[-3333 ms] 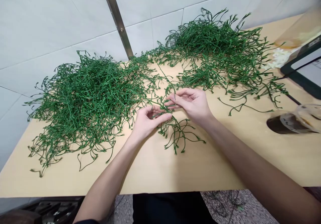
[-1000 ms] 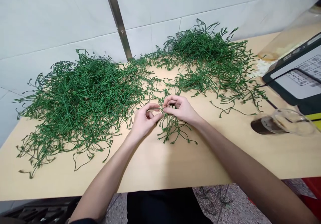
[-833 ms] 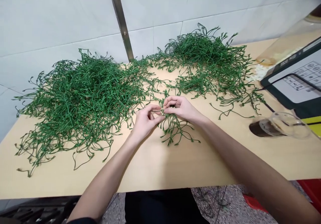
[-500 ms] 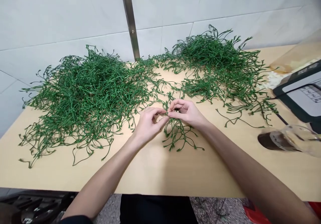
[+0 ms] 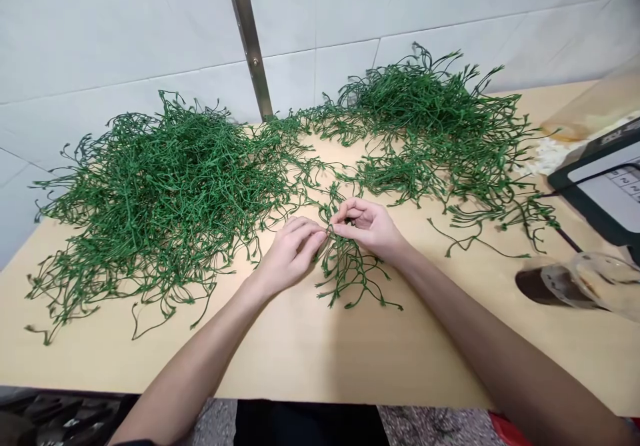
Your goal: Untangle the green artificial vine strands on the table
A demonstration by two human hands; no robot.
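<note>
My left hand (image 5: 293, 253) is closed in a pinch, thumb against forefinger, its tips meeting those of my right hand. Whatever lies between the left fingertips is too small to make out. Thumb and fingers of my right hand (image 5: 369, 231) pinch a thin green plastic stem. Beneath and in front of both hands lies a small bunch of green plastic stems (image 5: 351, 273) with forked tips, partly covered by the right hand. A large tangled heap of the same stems (image 5: 170, 179) spreads to the left. Another heap (image 5: 415, 99) sits at the back right.
On the right of the wooden table (image 5: 280, 359) a cup with dark liquid (image 5: 555, 283) stands near my right forearm. Behind it are a dark-framed device (image 5: 605, 179) and small white pieces (image 5: 553, 156). A tiled wall (image 5: 125, 26) with a metal strip (image 5: 250, 43) closes off the back.
My left fingers have drawn closer together, and the left hand has shifted slightly left and down. The right hand keeps its pinch. The whole view has moved slightly.
</note>
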